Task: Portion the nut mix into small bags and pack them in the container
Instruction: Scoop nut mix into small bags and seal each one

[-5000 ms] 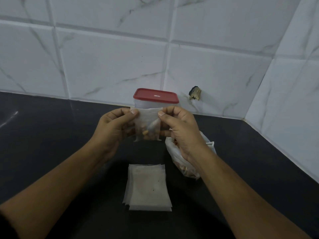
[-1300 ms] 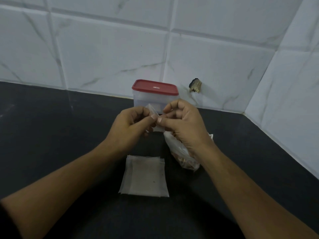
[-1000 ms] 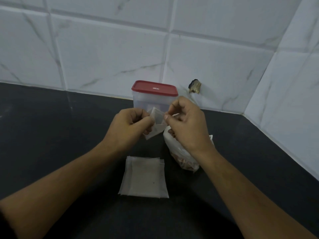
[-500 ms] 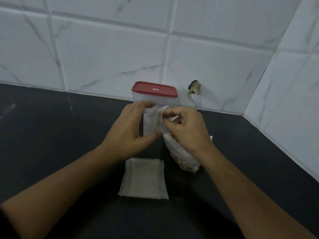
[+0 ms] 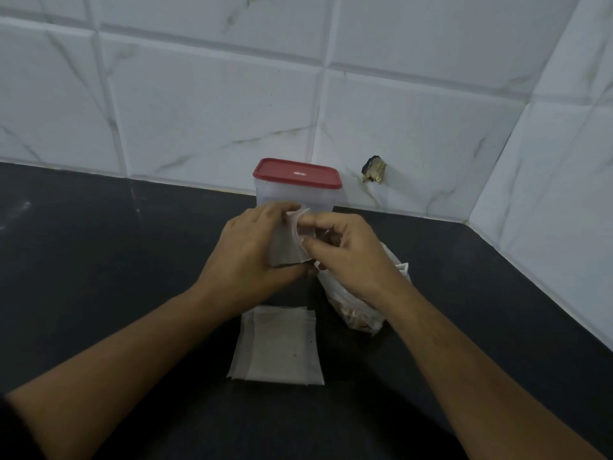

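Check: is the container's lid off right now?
No, the red lid sits closed on the clear container at the back of the counter, behind both hands.

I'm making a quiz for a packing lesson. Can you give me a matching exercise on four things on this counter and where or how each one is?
Things:
1. container
2. small bag
3. stack of empty bags
4. nut mix bag

States:
A. lies flat on the counter, nearest the person
B. held in the grip of both hands
C. stands by the wall, red lid on
D. slumped on the counter under the right wrist

Pairs: 1-C, 2-B, 3-A, 4-D
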`<state>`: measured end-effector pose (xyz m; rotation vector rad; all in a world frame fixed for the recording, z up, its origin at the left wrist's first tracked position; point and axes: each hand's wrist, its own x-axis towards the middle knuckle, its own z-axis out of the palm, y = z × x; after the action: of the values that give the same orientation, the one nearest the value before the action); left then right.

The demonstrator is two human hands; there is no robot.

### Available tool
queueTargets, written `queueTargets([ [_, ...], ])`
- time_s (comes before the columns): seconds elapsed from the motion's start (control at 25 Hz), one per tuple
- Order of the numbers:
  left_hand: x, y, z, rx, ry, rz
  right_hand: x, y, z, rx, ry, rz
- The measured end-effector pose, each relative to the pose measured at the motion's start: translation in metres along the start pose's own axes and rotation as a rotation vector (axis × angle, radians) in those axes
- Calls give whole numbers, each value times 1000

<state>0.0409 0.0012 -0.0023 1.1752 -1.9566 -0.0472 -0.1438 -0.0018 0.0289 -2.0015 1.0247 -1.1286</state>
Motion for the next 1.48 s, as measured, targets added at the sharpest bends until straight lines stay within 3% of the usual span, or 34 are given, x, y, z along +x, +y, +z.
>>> queueTargets([
  [0.24,2,-2,2,-49,-11,-6,0,2,-1,-357,16,-136],
  [0.52,0,3,4,-133,-51,8,-1,-1,-1,-481,-37,-154],
  [0.72,0,3,5,-266,-16,-97,0,-8,-8,-475,-31,-166],
  [0.84,-1,4,4,-383,13,-203,1,-12,-28,-314,111,-187],
  [1.0,-1,7,5,-445,-18,-248,-9,16,-76,-458,226,-102],
  [1.2,-2,2,13,-441,-66,-250,-29,47,-112,-667,-20,195],
  [1.48,1,4,13,-401,-66,-262,-27,42,-123,-738,-200,294],
])
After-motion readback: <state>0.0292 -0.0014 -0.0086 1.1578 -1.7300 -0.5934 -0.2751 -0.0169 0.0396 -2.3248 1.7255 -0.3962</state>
